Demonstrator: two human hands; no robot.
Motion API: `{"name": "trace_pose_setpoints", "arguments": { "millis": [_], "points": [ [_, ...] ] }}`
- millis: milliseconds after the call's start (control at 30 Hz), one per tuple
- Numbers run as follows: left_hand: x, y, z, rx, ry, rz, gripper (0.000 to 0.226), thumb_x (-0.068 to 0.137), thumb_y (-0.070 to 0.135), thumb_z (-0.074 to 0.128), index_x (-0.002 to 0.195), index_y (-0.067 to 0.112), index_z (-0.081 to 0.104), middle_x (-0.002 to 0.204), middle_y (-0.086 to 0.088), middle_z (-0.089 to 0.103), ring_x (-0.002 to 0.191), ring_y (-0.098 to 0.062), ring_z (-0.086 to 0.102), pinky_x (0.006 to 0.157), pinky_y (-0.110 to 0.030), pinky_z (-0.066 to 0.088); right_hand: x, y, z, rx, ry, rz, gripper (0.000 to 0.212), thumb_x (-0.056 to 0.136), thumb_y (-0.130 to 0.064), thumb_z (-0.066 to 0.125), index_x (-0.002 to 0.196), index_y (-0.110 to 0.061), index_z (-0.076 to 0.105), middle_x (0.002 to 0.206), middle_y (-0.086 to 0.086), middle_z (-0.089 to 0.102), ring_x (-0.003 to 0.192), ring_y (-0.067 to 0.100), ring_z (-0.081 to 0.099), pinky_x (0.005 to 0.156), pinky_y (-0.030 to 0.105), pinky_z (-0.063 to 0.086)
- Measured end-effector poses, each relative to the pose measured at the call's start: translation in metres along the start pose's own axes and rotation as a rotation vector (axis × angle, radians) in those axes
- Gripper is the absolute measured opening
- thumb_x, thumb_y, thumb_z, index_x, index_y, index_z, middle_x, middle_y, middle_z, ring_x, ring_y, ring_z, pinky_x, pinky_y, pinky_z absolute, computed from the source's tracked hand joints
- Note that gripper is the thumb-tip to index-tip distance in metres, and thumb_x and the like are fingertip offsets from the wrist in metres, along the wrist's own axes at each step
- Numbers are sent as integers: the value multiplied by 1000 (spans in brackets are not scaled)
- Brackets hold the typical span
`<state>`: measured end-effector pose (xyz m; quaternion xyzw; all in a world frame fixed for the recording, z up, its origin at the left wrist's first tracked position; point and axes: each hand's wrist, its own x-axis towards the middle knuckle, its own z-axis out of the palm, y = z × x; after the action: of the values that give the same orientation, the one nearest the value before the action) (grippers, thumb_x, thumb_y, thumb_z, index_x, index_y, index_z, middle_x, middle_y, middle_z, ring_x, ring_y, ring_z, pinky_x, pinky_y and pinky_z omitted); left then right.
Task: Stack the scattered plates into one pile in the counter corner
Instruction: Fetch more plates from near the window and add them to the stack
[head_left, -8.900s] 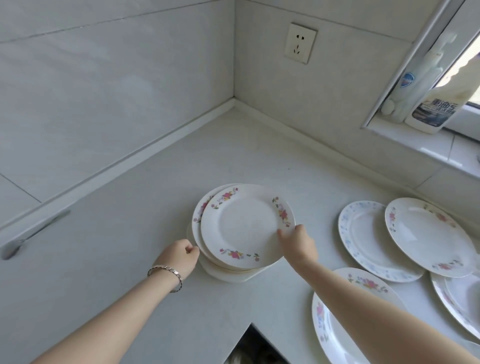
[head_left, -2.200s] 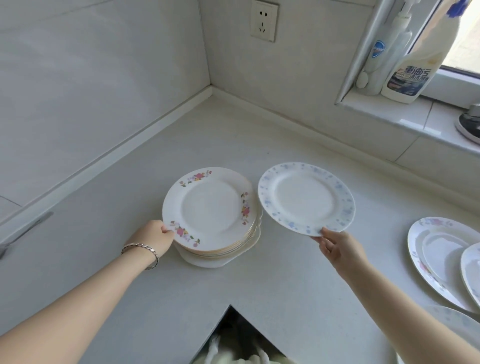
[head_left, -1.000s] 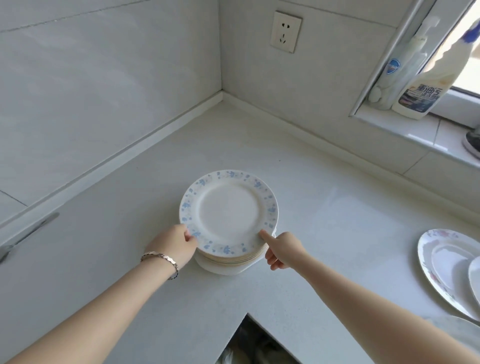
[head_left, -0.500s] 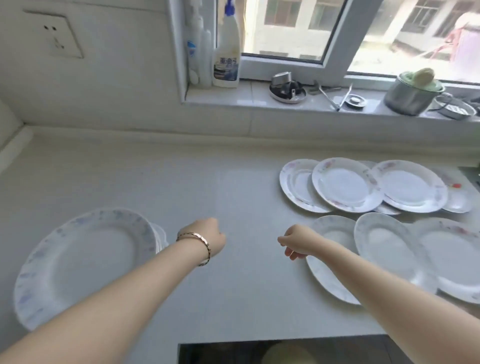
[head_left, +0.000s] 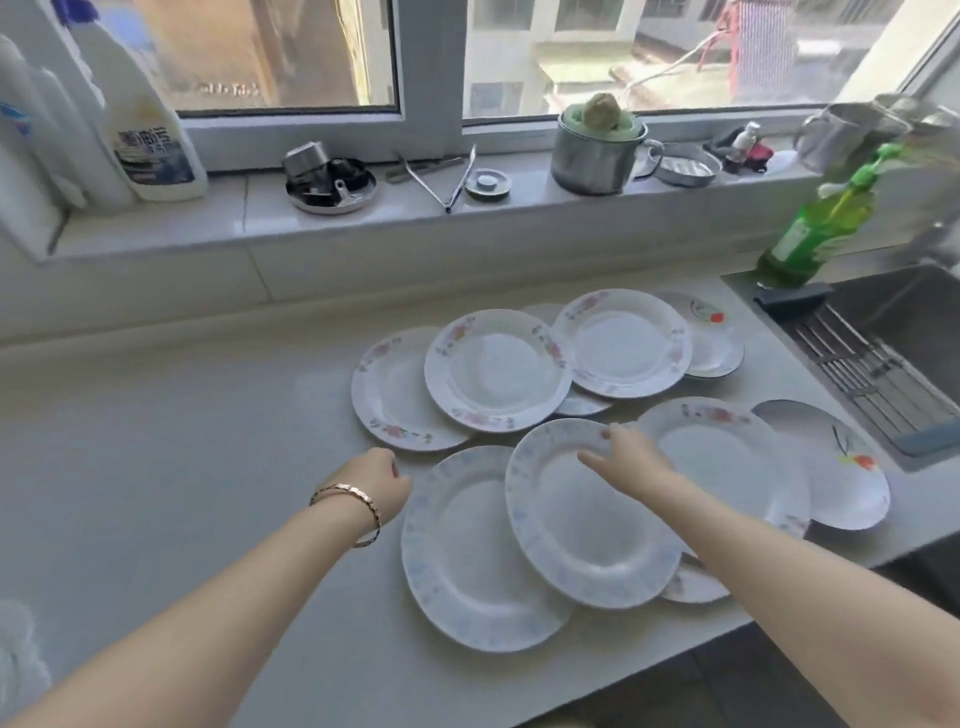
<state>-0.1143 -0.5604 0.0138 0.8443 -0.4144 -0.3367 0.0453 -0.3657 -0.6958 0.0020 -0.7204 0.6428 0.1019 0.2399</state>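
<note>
Several white plates lie overlapping on the right half of the pale counter (head_left: 171, 467). Two blue-rimmed plates are nearest me: one (head_left: 462, 561) flat at the front, another (head_left: 582, 525) leaning over its right side. Pink-flowered plates (head_left: 493, 369) lie behind them. My right hand (head_left: 631, 457) reaches over the far rim of the leaning blue-rimmed plate, fingers spread, holding nothing. My left hand (head_left: 379, 480), with a bracelet on its wrist, hovers loosely curled just left of the front blue-rimmed plate, empty. The pile in the corner is out of view.
A steel sink (head_left: 893, 338) with a rack lies at the right, a green bottle (head_left: 815, 234) at its corner. The window sill (head_left: 363, 218) holds a white detergent bottle (head_left: 145, 140), a metal pot (head_left: 597, 150), tongs and small lids. The counter's front edge runs below the plates.
A blue-rimmed plate went onto the pile a second ago. Since then my view has swung right, away from the pile, and both empty hands have moved to the scattered plates.
</note>
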Motion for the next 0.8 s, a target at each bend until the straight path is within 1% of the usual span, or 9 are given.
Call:
{"name": "trace_pose_setpoints", "arguments": {
  "millis": [33,100,233,300,367,433,467,600,800],
  "points": [
    [3,3,4,-15,-1,-24,23,86,21,42,64,21,38,83,-7,62,85,-29,65,73,-31,47,11,9,-1,-31,-20,21,56,87,-50,53,125,-8,48,130,11,47,121,29,49,94,37,43],
    [8,7,10,-33,4,-76,22,86,20,42,64,20,39,86,-11,67,87,-29,67,71,-29,45,31,21,0,-62,-46,26,68,84,-56,54,130,-8,42,133,13,43,126,30,43,99,40,40],
    [16,5,19,-85,8,-181,19,84,16,42,65,17,41,93,-17,73,72,-26,63,67,-28,42,65,32,5,-116,-99,-92,66,83,-54,57,129,-9,45,132,13,43,125,31,39,104,37,36],
    [18,5,22,-105,2,-219,19,85,15,43,65,16,43,85,-15,73,70,-26,66,68,-28,46,78,34,5,-106,-95,-146,57,80,-50,62,119,-9,52,124,11,49,119,29,41,100,35,37],
    [19,5,25,-131,1,-246,21,86,12,43,65,15,43,75,-11,68,66,-26,64,62,-25,43,86,37,3,-80,-130,-174,44,77,-48,66,99,-12,55,109,8,52,110,26,46,91,33,40],
    [20,5,28,-173,8,-274,22,87,11,43,65,14,43,67,-7,65,62,-25,61,56,-23,39,91,44,0,-8,-180,-191,37,74,-46,70,79,-17,49,97,3,52,95,22,51,77,31,41],
    [21,5,29,-198,12,-288,22,87,10,43,65,13,43,64,-6,63,60,-24,60,54,-22,38,92,47,-3,37,-202,-198,37,73,-46,72,76,-18,47,92,2,55,89,21,54,72,31,42],
    [22,5,30,-268,38,-314,21,88,9,42,67,12,44,61,-5,62,55,-22,59,54,-23,39,94,51,-14,111,-260,-243,36,72,-43,75,71,-20,48,77,-6,54,77,17,55,57,22,39],
    [12,1,27,-313,63,-305,22,89,10,42,67,13,44,60,-5,61,51,-20,57,52,-22,38,85,39,-28,316,-348,-226,31,74,-32,77,93,-9,70,88,4,71,73,16,64,62,24,50]
  ]
}}
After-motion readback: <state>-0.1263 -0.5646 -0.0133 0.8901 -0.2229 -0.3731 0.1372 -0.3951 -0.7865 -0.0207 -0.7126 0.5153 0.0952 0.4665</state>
